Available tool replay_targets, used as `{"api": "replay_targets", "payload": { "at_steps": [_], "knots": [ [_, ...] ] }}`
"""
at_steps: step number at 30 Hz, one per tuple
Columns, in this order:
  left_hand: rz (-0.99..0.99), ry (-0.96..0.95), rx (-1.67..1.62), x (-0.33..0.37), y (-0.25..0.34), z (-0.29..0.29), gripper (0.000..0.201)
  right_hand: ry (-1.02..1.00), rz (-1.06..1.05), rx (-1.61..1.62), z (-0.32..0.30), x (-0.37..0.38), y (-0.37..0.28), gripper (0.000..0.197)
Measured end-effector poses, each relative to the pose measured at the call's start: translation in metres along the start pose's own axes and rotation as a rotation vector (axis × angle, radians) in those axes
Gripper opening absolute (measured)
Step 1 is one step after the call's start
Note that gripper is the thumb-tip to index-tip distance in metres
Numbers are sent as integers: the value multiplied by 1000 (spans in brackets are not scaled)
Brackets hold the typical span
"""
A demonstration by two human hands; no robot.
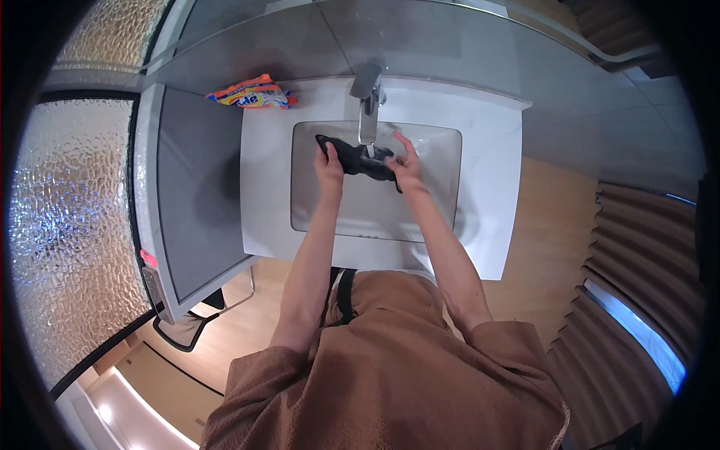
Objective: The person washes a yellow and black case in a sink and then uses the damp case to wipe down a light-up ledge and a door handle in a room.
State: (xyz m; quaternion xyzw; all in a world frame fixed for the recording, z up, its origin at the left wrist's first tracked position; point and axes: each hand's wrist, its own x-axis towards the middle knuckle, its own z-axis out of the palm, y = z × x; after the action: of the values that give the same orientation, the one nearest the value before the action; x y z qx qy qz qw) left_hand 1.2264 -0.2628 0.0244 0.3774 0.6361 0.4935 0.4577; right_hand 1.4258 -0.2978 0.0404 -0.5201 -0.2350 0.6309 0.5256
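Here 2 hands, left (328,169) and right (407,169), grip dark cloth (360,159); fingertips hidden.

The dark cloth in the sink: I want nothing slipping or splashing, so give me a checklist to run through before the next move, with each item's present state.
1. Left hand grips the dark cloth: ok, closed on its left end.
2. Right hand grips the cloth: ok on the right end, though some fingers are spread.
3. Cloth is over the basin, not the counter: ok.
4. Cloth sits below the faucet spout: ok.
5. Water running: cannot tell.
6. Orange packet clear of the basin: ok, it lies on the counter's back left corner.
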Motion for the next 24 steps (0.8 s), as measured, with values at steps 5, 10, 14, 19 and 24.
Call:
{"api": "replay_targets", "payload": {
  "at_steps": [5, 10, 14, 19, 24],
  "knots": [
    [49, -221, 156, -11, -7, 3, 40, -59, 49, -28, 14, -8, -24, 61],
    [-569, -379, -262, -34, 11, 0, 36, 93, -60, 25, -4, 9, -18, 39],
    [-404, -254, -131, -39, 16, 10, 24, 222, -153, -276, -21, 29, 15, 16],
    [-304, -86, 297, -42, 26, 33, 24, 363, -144, -363, 9, 6, 9, 18],
    [-318, -258, -206, -37, 19, 19, 25, 175, -82, -145, -12, 9, 8, 18]
  ]
}}
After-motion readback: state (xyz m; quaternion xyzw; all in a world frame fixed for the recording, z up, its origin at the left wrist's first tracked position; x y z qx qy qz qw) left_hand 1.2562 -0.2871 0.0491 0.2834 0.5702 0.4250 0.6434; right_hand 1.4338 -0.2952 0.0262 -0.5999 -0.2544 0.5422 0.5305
